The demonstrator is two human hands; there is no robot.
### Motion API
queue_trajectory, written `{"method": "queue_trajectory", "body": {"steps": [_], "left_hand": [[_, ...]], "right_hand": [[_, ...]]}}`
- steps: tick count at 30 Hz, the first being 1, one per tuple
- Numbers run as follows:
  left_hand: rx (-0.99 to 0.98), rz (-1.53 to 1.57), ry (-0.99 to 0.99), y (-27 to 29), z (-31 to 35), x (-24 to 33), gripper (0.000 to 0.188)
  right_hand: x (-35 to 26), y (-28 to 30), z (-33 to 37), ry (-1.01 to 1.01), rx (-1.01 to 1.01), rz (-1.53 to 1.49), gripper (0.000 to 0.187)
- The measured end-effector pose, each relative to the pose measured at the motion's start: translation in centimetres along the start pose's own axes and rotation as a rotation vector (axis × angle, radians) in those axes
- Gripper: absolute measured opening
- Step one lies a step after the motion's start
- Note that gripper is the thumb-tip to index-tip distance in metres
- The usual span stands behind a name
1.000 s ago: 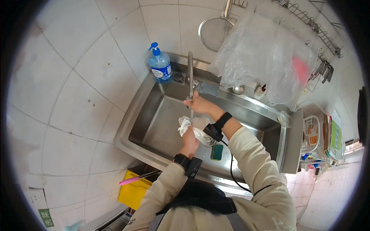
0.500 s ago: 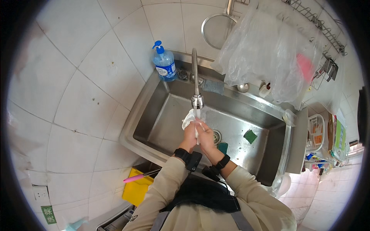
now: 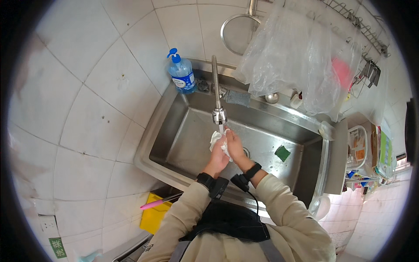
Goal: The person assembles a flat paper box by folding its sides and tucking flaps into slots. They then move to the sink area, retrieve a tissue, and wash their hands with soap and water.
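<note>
Now white cloth (image 3: 216, 140) pressed between left hand (image 3: 218, 158), right hand (image 3: 235, 146).

White cloth (image 3: 216, 140) between bare hands. Silver-grey steel sink (image 3: 183, 131), dull and streaked. Chrome tap (image 3: 217, 94), ribbed along the neck. Blue soap bottle (image 3: 182, 75) with a blue pump and a white-and-blue label. Green sponge (image 3: 282, 153) on the sink floor. Grey block (image 3: 238, 98) on the back ledge. Clear plastic bags (image 3: 297, 61), a pink patch showing through. White wall tiles (image 3: 87, 87), speckled with dark spots. Cream sleeves (image 3: 279, 209), black wristbands (image 3: 252, 171). Yellow bin (image 3: 156, 216), pink handle (image 3: 161, 201).
</note>
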State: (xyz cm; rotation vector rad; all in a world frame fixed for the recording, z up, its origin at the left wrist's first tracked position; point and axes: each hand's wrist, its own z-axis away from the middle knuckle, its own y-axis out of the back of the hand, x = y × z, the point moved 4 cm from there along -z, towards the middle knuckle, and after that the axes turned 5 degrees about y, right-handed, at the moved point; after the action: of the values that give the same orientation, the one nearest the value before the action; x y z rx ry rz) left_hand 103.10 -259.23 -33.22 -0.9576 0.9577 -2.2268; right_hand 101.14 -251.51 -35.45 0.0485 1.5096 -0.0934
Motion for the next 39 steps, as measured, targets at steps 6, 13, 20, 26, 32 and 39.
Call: {"method": "queue_trajectory", "body": {"steps": [6, 13, 20, 26, 32, 39], "left_hand": [[0.043, -0.100, 0.016, 4.2, -2.1, 1.9, 0.028], [0.033, -0.138, -0.014, 0.6, 0.1, 1.2, 0.033], [-0.020, -0.090, 0.005, 5.1, -2.6, 1.2, 0.035], [0.059, -0.307, -0.024, -0.2, 0.1, 0.2, 0.037], [0.059, -0.243, 0.026, 3.0, -1.2, 2.7, 0.041], [-0.045, -0.182, -0.048, 0.2, -0.5, 0.7, 0.037]], "right_hand": [[-2.2, -2.8, 3.4, 0.359, -0.041, 0.317, 0.047], [-2.1, -0.4, 1.0, -0.001, 0.024, 0.099, 0.051], [-1.9, -2.8, 2.7, 0.283, -0.063, 0.473, 0.048], [0.2, 1.7, -1.1, 0.178, 0.168, 0.127, 0.055], [-3.1, -3.0, 4.6, 0.321, -0.045, 0.470, 0.045], [-0.3, 0.0, -0.2, 0.214, 0.074, 0.157, 0.047]]}}
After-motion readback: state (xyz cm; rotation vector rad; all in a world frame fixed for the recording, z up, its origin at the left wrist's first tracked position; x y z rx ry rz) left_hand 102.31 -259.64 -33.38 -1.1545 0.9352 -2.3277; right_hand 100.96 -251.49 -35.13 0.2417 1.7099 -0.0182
